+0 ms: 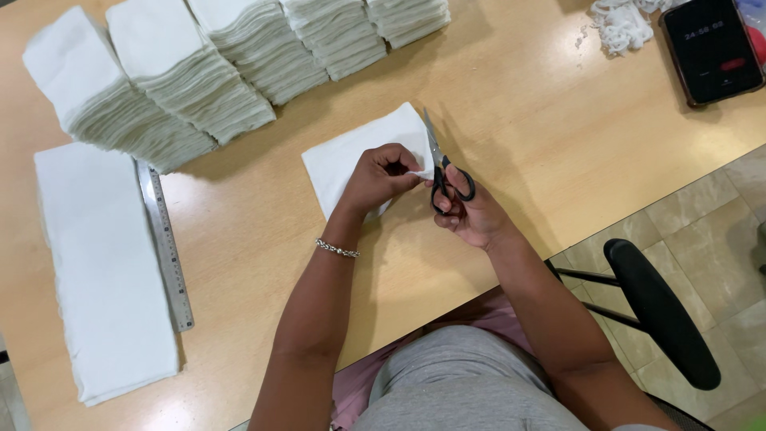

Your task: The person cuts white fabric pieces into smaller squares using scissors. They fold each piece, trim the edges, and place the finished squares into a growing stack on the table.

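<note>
A square of white gauze cloth [351, 156] lies on the wooden table [519, 112] in front of me. My left hand [379, 177] pinches its near right edge between thumb and fingers; a thin metal bracelet [337, 250] sits on that wrist. My right hand [471, 209] holds black-handled scissors [441, 164], fingers through the loops. The blades point away from me along the cloth's right edge.
Several tall stacks of cut white cloth squares [183, 72] line the far side. A long folded strip of white cloth [100, 263] lies at left beside a metal ruler [163, 243]. A dark phone [712, 49] and cloth scraps [622, 24] sit far right. A black chair armrest [658, 311] stands near right.
</note>
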